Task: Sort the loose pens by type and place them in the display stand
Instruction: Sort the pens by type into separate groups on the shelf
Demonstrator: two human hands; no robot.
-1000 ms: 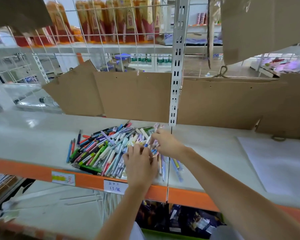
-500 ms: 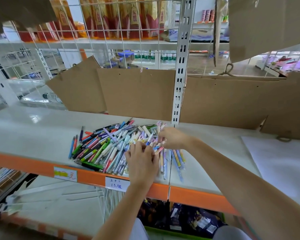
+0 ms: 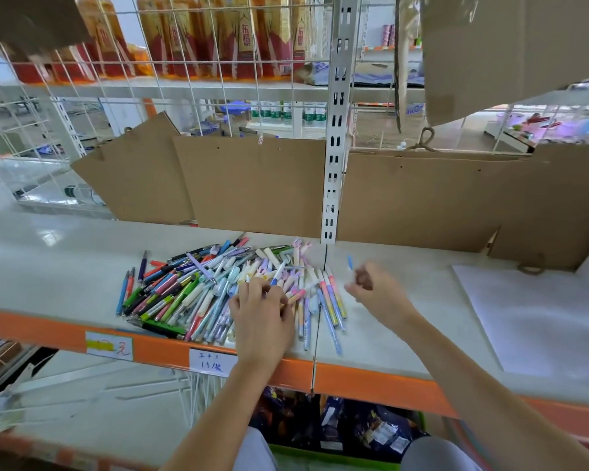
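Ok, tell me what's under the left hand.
The left hand rests on the pile of pens, fingers on pastel ones. Whatever lies directly beneath the palm is covered.

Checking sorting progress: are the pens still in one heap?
Mostly heaped: the colourful loose pens lie jumbled on the white shelf; the right hand pinches one.

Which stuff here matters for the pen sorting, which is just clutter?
Job: pen pile; blue-tipped pen in right hand; left hand on the pile.
Clutter: cardboard sheets; drink bottles; price tags; white sheet.
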